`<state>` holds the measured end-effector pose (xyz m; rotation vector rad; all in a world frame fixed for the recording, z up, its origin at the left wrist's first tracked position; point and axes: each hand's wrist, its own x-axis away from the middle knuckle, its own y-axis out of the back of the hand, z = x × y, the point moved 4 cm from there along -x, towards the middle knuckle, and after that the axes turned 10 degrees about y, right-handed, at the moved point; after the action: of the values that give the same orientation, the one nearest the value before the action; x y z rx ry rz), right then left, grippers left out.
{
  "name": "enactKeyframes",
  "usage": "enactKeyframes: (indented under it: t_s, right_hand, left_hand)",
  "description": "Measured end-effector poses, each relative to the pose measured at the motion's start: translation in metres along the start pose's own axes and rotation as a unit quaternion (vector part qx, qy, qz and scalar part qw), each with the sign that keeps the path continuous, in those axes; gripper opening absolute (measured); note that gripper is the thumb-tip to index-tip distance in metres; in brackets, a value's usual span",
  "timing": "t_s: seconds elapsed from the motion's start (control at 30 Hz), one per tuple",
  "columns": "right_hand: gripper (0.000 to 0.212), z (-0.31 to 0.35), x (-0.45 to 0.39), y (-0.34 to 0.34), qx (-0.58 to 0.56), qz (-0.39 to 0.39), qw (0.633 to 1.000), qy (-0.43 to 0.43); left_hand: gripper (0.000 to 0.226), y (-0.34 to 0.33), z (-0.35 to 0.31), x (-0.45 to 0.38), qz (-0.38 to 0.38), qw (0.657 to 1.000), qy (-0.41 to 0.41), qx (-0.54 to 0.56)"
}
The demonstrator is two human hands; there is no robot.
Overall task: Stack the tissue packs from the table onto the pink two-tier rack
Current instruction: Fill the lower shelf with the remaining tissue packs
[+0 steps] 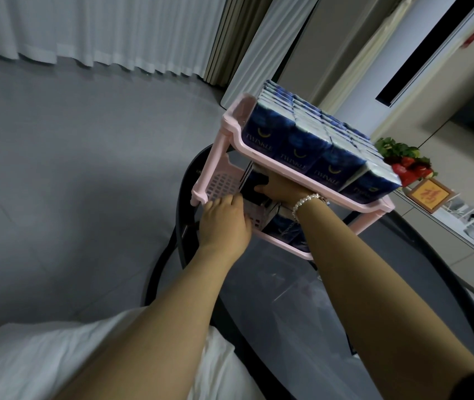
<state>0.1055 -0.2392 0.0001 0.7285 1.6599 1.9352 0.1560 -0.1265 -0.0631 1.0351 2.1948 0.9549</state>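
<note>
The pink two-tier rack [231, 125] stands on a dark glass table [259, 298]. Its top tier is packed with several dark blue tissue packs [305, 140] standing in rows. Both of my hands reach into the lower tier. My right hand [280, 189], with a bead bracelet at the wrist, grips a dark blue tissue pack [256, 181] under the top shelf. My left hand [224, 220] lies with its fingers over the lower tier's front edge, against packs there [283, 226]. The fingertips of both hands are hidden by the rack and the packs.
A round black table rim [184, 226] curves round the rack. To the right are a plant with red decoration [403, 160], a framed sign [429, 194] and a low white shelf. Grey floor and white curtains lie to the left.
</note>
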Motion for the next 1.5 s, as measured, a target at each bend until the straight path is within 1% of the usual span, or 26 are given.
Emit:
enactKeyframes:
  t_s: [0.13,0.33,0.4,0.53,0.6,0.73,0.8,0.87,0.9,0.97,1.03,1.1,1.23,1.3,1.4,1.5]
  right_hand:
    - [0.053,0.003,0.006,0.001,-0.034,0.001,0.999,0.009]
    - [0.047,0.002,0.012,0.002,-0.152,-0.017,0.988,-0.010]
    - [0.046,0.000,0.014,0.003,-0.171,-0.020,0.985,-0.015]
    - [0.047,-0.005,0.022,0.005,-0.154,-0.027,0.987,-0.018]
    - [0.048,-0.007,0.030,0.006,-0.137,-0.051,0.989,-0.031]
    - [0.041,-0.006,0.052,0.009,-0.130,-0.091,0.986,-0.043]
    - [0.037,-0.003,0.066,0.010,-0.167,-0.100,0.980,-0.026]
    - [0.041,0.001,0.083,0.012,-0.221,-0.108,0.969,0.006]
    - [0.045,0.002,0.092,0.014,-0.225,-0.116,0.967,0.022]
    - [0.049,0.003,0.108,0.016,-0.191,-0.132,0.972,0.041]
    - [0.051,0.000,0.125,0.016,-0.175,-0.143,0.973,0.041]
    - [0.049,-0.006,0.145,0.014,-0.174,-0.150,0.973,0.035]
    - [0.038,-0.023,0.190,0.008,-0.168,-0.190,0.967,0.009]
    - [0.034,-0.033,0.211,0.004,-0.160,-0.209,0.965,-0.012]
    - [0.033,-0.050,0.238,-0.007,-0.146,-0.214,0.965,-0.050]
    - [0.032,-0.068,0.265,-0.019,-0.145,-0.239,0.957,-0.084]
  left_hand:
    - [0.046,0.001,0.000,0.001,-0.001,1.000,-0.003,0.005]
    - [0.046,0.000,0.000,0.001,0.001,1.000,-0.005,0.009]
    - [0.046,0.001,0.000,0.001,0.001,1.000,-0.006,0.013]
    - [0.047,0.002,-0.001,0.002,0.004,1.000,-0.006,0.025]
    - [0.046,0.005,-0.001,0.003,0.004,0.999,-0.001,0.049]
    - [0.044,0.015,-0.009,0.009,-0.002,0.994,-0.010,0.112]
    - [0.042,0.021,-0.016,0.015,-0.004,0.991,-0.024,0.132]
    - [0.038,0.027,-0.024,0.022,-0.011,0.989,-0.034,0.142]
    - [0.035,0.030,-0.027,0.025,-0.015,0.989,-0.036,0.144]
    - [0.030,0.034,-0.030,0.032,-0.017,0.988,-0.033,0.149]
    - [0.027,0.036,-0.034,0.038,-0.014,0.988,-0.029,0.148]
    - [0.025,0.037,-0.041,0.046,0.002,0.989,-0.031,0.147]
    - [0.022,0.031,-0.062,0.065,0.069,0.987,-0.059,0.132]
    - [0.020,0.024,-0.072,0.074,0.113,0.985,-0.086,0.100]
    - [0.022,0.012,-0.082,0.091,0.173,0.976,-0.127,0.040]
    - [0.023,0.004,-0.087,0.103,0.220,0.964,-0.147,0.005]
